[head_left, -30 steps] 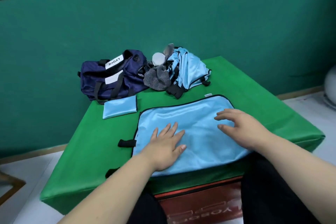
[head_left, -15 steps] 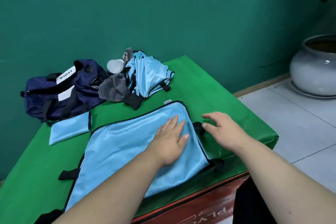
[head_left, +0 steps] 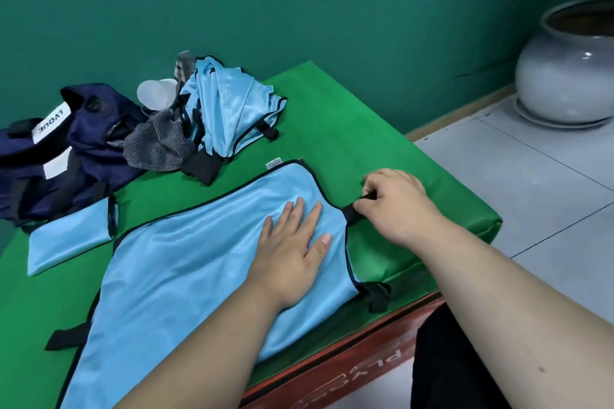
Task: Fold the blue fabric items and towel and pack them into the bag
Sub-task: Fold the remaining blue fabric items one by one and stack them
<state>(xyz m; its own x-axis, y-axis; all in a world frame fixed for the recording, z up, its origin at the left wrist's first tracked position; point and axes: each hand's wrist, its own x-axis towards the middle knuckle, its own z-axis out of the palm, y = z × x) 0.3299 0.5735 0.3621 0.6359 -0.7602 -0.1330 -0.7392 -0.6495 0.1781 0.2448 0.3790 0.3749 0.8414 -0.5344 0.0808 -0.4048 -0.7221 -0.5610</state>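
A light blue fabric item [head_left: 186,269] with black trim lies flat across the green table [head_left: 382,149]. My left hand [head_left: 292,249] rests flat on its right part, fingers straight. My right hand [head_left: 395,206] pinches a black strap [head_left: 352,213] at the fabric's right edge. A small folded blue piece [head_left: 69,239] lies at the left. Behind it sits the navy bag [head_left: 66,149], unzipped. A crumpled blue fabric pile [head_left: 229,109] and a grey striped towel [head_left: 156,143] lie at the back.
A white round lid or cup [head_left: 154,97] sits between bag and pile. A large grey ceramic pot [head_left: 568,66] stands on the tiled floor at the right. The table's right edge drops off near my right hand. A green wall stands close behind.
The view swung right. My right hand left the fabric's top, moved past its right edge and took hold of a black strap. My left hand slid rightward on the fabric.
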